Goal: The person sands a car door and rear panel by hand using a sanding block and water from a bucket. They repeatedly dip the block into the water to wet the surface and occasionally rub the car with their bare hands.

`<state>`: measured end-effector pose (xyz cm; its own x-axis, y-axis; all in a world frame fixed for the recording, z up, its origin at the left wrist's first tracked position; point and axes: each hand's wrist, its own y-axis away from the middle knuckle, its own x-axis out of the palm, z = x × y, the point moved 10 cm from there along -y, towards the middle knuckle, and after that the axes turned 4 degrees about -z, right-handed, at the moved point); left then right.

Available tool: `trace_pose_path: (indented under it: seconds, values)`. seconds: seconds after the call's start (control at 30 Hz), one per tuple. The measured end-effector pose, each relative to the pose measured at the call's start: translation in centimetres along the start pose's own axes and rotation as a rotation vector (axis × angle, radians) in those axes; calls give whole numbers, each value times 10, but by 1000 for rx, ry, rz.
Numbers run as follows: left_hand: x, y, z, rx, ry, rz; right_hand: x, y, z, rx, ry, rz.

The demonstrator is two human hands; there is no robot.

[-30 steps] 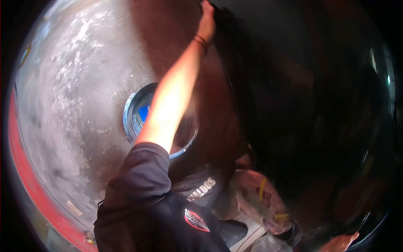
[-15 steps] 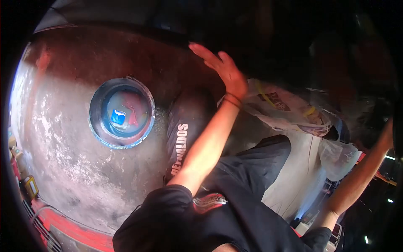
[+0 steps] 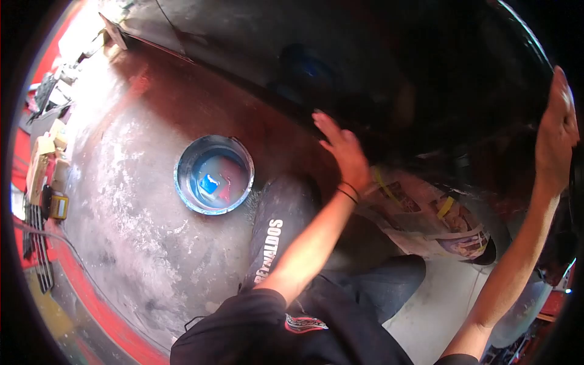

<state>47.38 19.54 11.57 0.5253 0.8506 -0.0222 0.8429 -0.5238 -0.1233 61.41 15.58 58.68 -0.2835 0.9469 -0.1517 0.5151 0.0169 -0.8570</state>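
A large, dark glossy curved panel, apparently a vehicle's body (image 3: 389, 73), fills the upper right. My left hand (image 3: 348, 155) is stretched out at its lower side, fingers extended and nothing held; whether the fingertips touch it is hard to tell. A dark band circles that wrist. Far to the right, my right hand (image 3: 556, 125) lies against the panel near its bright edge, its fingers straight and holding nothing. Below my left hand, sheets of newspaper (image 3: 420, 213) stuck down with yellow tape (image 3: 446, 208) cover a rounded part.
On the stained concrete floor (image 3: 134, 201) stands a blue bucket (image 3: 190, 163) with liquid, a blue object (image 3: 209, 183) and something reddish inside. My bent leg (image 3: 277, 225) is beside it. Boxes (image 3: 42, 161) and a red-painted strip (image 3: 103, 310) run along the left.
The view has shifted, bringing more of the left-hand boxes and the panel into sight. My right hand has come into view, raised against the panel. My left hand stays outstretched near it.
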Motion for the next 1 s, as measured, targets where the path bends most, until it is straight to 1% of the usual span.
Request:
trace_pose_path:
  seconds: [0.03, 0.07, 0.1, 0.13, 0.17, 0.2, 0.23, 0.27, 0.3, 0.33, 0.37, 0.43, 0.47, 0.5, 0.53, 0.57, 0.6, 0.63, 0.67, 0.7, 0.73, 0.77, 0.8, 0.83, 0.9, 0.97, 1.0]
  values:
    - [-4, -32, 5, -32, 217, 49, -1, 4, -4, 68, 47, -7]
    - [-11, -83, 16, -31, 342, 82, 18, 33, -44, 98, 46, 155]
    - [-18, -134, 26, -33, 467, 116, 9, 25, -33, 64, 122, 105]
    - [-20, -184, 54, -11, 498, 126, -2, 10, -7, 35, 197, 62]
    - [-23, -209, 64, 11, 525, 142, 8, 15, -16, 219, 150, 250]
    - [-17, -201, 54, 6, 534, 173, 15, 26, -24, 404, 136, 434]
    - [-12, -160, 29, 70, 429, 144, 12, 22, -23, 385, 148, 333]
    - [-7, -118, 2, 130, 323, 109, 2, 16, -12, 299, 143, 174]
    - [0, -69, -13, 121, 269, 153, -4, 12, -7, 221, 137, 53]
    - [4, -18, -29, 122, 132, 221, -7, 13, -6, 200, 135, 4]
    - [10, 18, -37, 173, 71, 268, -9, 14, -6, 186, 135, -35]
    - [2, 30, -55, 75, 74, 339, -12, 15, -6, 181, 137, -83]
    - [-3, 0, -47, 156, 168, 236, -12, 15, -5, 185, 141, -96]
    - [-5, -50, -33, 242, 264, 138, -14, 15, -7, 187, 146, -113]
    - [4, -114, -6, 23, 605, 326, -16, 13, -5, 200, 142, -118]
    - [7, -156, 6, -214, 932, 514, -18, 15, -5, 210, 145, -138]
    - [-10, -171, -7, -115, 776, 481, -20, 16, -4, 221, 147, -158]
    - [-9, -162, -14, -138, 735, 506, -22, 17, -3, 231, 149, -178]
    - [-9, -154, -21, -161, 693, 532, -25, 17, -4, 184, 183, -211]
    - [-5, -114, -38, -42, 587, 449, -26, 18, -6, 177, 133, -218]
    - [0, -47, -61, 134, 384, 331, -27, 19, -8, 170, 83, -224]
    - [8, 17, -80, 231, 176, 297, -29, 21, -10, 163, 33, -230]
    - [14, 72, -96, 284, 24, 332, -30, 20, -12, 163, -14, -199]
    - [16, 108, -108, 317, 21, 455, -32, 18, -13, 167, -18, -193]
    - [15, 82, -105, 392, -14, 388, -32, 21, -14, 172, -25, -187]
    - [2, -7, -96, 447, 270, 298, -32, 25, -18, 189, -23, -190]
    - [5, -63, -87, 166, 539, 498, -31, 27, -19, 194, -26, -188]
